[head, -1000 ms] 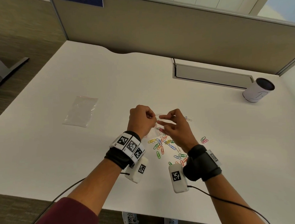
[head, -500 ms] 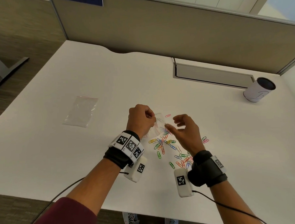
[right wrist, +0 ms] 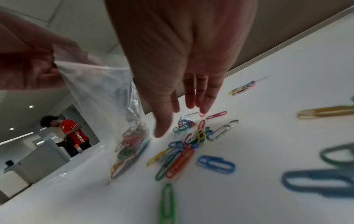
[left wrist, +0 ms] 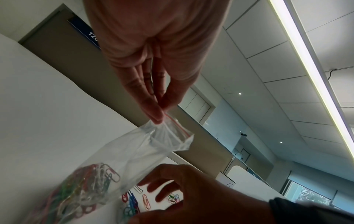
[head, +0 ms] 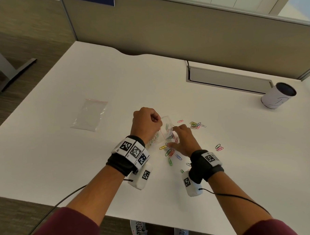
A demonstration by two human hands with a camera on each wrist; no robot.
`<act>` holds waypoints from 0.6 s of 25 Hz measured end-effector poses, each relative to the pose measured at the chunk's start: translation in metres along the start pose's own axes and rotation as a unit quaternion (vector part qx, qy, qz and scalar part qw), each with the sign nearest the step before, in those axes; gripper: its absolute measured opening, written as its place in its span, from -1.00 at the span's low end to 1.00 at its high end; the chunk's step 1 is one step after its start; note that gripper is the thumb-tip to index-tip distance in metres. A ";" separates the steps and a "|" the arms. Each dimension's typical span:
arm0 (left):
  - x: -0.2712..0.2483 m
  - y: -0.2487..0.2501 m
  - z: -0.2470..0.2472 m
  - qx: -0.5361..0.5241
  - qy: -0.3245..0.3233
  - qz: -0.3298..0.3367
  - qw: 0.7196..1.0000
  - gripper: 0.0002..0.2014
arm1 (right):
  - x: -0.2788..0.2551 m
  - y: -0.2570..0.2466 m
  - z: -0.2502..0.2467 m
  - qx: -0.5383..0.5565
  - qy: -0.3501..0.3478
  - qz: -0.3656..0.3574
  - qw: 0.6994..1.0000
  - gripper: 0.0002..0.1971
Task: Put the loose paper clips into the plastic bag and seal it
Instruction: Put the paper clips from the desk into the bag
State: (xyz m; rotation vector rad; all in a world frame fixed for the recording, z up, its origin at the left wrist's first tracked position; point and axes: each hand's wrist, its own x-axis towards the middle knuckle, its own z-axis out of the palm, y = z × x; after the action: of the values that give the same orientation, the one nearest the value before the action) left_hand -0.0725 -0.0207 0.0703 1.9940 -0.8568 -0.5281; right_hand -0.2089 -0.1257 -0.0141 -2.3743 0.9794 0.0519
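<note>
Plastic bag point(left wrist: 122, 154) upright, mouth up, base tabled.

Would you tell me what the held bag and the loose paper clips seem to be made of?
Bag: thin clear plastic film, glossy; it creases, its contents show through, and a red zip strip lines the mouth.
Paper clips: bent wire, probably metal under a smooth coloured coating; a few look bare silver.

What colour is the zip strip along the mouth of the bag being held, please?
Red, a thin line along the bag mouth; the left wrist view shows it best, beside the pinching left hand.
</note>
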 end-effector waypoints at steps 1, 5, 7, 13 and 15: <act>0.000 -0.001 -0.001 -0.001 0.002 0.000 1.000 -0.98 | 0.005 0.000 -0.001 -0.030 -0.017 -0.010 0.999 -0.22; -0.001 -0.003 -0.001 -0.003 0.000 0.000 1.000 -0.98 | 0.012 0.007 0.005 -0.153 -0.115 -0.053 0.980 0.19; 0.001 -0.003 0.000 -0.004 0.000 0.000 1.000 -0.98 | 0.008 0.011 0.005 -0.149 -0.109 -0.059 0.981 0.08; -0.001 0.002 0.007 -0.004 -0.011 0.002 1.000 -0.97 | 0.000 0.010 0.003 -0.069 -0.026 -0.081 0.994 -0.63; -0.002 0.002 0.008 -0.006 -0.012 -0.003 1.000 -0.97 | 0.000 0.009 0.004 -0.066 -0.017 -0.087 0.994 -0.72</act>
State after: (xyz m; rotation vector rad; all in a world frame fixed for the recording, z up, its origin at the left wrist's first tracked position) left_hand -0.0798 -0.0247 0.0680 1.9838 -0.8619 -0.5602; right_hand -0.2143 -0.1287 -0.0218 -2.5630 0.7712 0.0936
